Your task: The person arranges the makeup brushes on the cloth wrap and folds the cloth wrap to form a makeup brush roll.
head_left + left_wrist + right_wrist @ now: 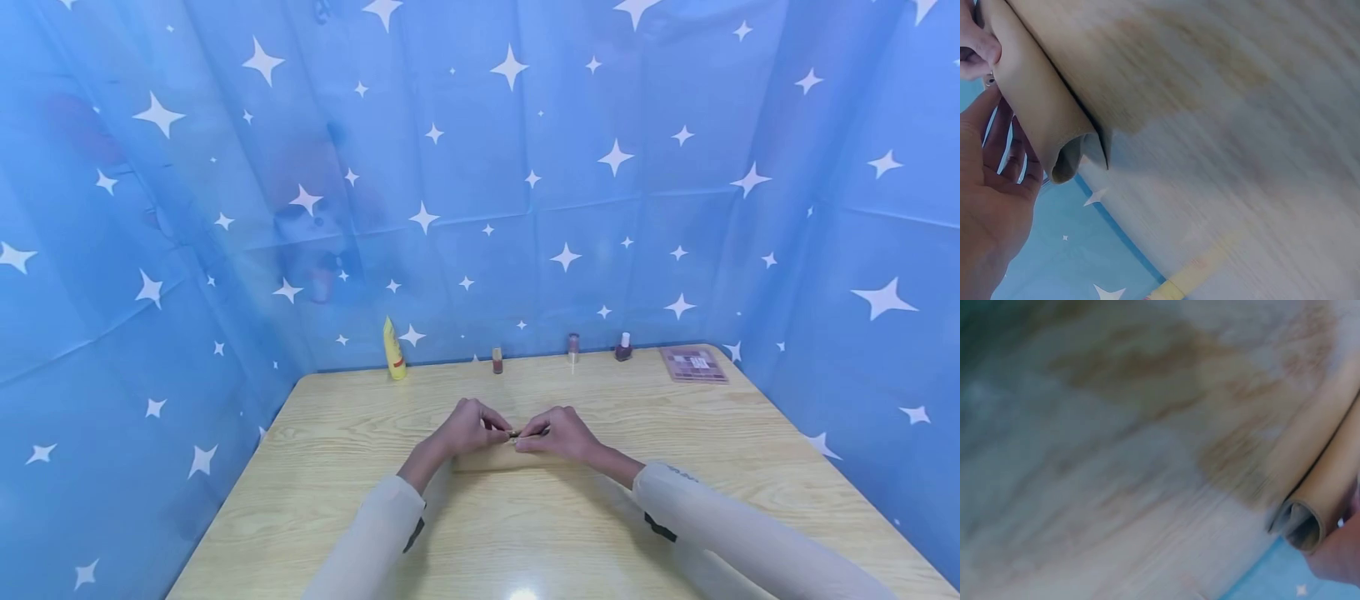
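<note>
A beige, leather-like rolled pouch [480, 461] lies on the wooden table in front of me, with small metal-looking pieces [514, 434] at its middle. My left hand [467, 427] pinches at these pieces from the left with thumb and forefinger. From the other side my right hand [564, 434] pinches there too, and the fingertips of both hands almost meet. In the left wrist view, the pouch [1041, 94] shows a curled, hollow end with a loose flap. Its other end appears in the right wrist view, where the right hand [1341, 550] is mostly cut off.
Along the back edge of the table [337, 467] stand a yellow tube [394, 357], a small reddish bottle [497, 362], a slim pinkish tube [573, 345] and a dark nail polish bottle [623, 350]. A palette [686, 371] lies at the back right. Blue star-patterned curtain [480, 167] surrounds the table.
</note>
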Available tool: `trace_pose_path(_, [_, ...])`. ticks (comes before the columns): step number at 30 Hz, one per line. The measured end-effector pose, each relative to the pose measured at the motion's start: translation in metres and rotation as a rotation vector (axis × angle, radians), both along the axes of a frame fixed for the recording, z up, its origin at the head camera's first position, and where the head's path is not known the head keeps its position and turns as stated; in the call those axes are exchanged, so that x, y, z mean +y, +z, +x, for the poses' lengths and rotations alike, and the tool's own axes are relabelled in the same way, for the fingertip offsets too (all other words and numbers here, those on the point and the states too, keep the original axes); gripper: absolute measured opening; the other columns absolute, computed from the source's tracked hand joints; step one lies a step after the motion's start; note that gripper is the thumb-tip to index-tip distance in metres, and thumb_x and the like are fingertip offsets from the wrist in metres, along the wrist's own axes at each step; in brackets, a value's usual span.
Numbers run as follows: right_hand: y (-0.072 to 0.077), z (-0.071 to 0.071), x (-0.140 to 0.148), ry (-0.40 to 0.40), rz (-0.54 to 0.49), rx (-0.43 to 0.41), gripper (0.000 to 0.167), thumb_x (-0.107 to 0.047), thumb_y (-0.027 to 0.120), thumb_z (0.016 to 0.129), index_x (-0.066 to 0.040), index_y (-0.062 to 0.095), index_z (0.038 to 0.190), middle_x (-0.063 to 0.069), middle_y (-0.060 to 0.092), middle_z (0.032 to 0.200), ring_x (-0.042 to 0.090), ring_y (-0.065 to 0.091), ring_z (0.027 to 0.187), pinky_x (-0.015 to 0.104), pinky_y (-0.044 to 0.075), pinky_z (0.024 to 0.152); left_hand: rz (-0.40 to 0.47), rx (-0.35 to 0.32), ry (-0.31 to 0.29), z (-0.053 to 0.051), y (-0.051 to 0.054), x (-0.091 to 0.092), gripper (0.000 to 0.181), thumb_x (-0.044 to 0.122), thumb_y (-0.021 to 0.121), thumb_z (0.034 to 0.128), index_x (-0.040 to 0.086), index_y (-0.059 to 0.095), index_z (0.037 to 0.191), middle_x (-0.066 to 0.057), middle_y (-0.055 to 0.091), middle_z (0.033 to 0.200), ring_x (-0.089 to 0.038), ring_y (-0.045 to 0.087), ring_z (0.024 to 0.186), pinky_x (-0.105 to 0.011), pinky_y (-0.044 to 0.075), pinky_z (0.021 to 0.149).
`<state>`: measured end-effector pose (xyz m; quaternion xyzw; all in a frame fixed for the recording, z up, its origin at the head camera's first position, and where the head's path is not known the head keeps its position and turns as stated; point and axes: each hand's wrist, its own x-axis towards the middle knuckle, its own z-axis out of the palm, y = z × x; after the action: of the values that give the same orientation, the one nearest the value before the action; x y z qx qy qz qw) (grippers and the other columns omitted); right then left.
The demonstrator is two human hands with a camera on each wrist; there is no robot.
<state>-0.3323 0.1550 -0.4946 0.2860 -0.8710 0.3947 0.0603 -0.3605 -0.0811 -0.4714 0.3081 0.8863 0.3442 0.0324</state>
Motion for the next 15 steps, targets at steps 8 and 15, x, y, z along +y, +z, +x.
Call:
trace_pose_path(8, [-0.0019,0.0000,-0.0002,-0.041,-0.005,-0.009,0.017,-0.035,0.087,0.086,-0.020,0.080,0.086,-0.009,0.077,0.083,0.005,0.071,0.079,0.024,0.056,0.070,-0.033,-0.006,-0.017,0.0062,0.0000,-0.0015,0.008,0.020,0.081,0.0930,0.021,0.085,0.100,0.013,0.076,0.088,-0.007,0.059,0.071,-0.021,0.048,0.059])
trace_pose_path(15, [-0.0035,-0.0019,-0.0003,0.022,0.010,0.009,0.024,-0.032,0.084,0.089,-0.015,0.078,0.104,-0.004,0.078,0.087,0.009,0.073,0.079,0.025,0.058,0.073,-0.114,0.085,-0.053,0.0083,-0.0020,0.0021,0.012,0.024,0.085,0.0892,0.020,0.084,0.100,0.017,0.073,0.092,-0.002,0.063,0.084,-0.019,0.052,0.075])
